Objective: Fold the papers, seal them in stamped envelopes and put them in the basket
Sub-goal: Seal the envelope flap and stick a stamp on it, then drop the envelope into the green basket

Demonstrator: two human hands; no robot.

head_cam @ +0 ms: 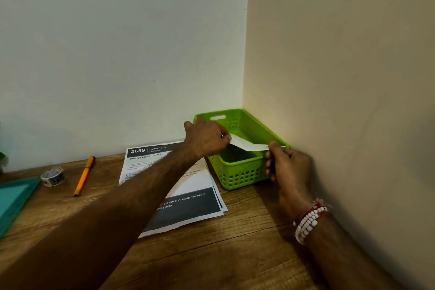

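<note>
Nearest, on the wooden worktop, the printed papers lie flat and unfolded, at 8 o'clock from the basket. That part of the job looks not yet done. The near end of the left forearm hangs just over them, so pulling that arm back carelessly could drag the top sheet askew or off the stack.

Further in, both hands hold one white envelope (a stamp, if there is one, does not show). The left hand pinches its 10 o'clock end, and the right hand pinches its 4 o'clock end with curled fingers. The envelope is held flat above the basket's opening, not yet inside.

The main risk is in the letting go. If one hand releases first, the envelope may tip and catch on the rim, or slide out over the near wall onto the worktop. The right hand is also close to the wall at 3 o'clock, so it has little room to move.

Farthest, the green basket sits in the corner. The part of its floor that shows is dark, and I see nothing in it. The rest is hidden under the envelope.

At 9 o'clock lie a pen, a roll of tape and a teal tray whose contents are cut off by the frame.
</note>
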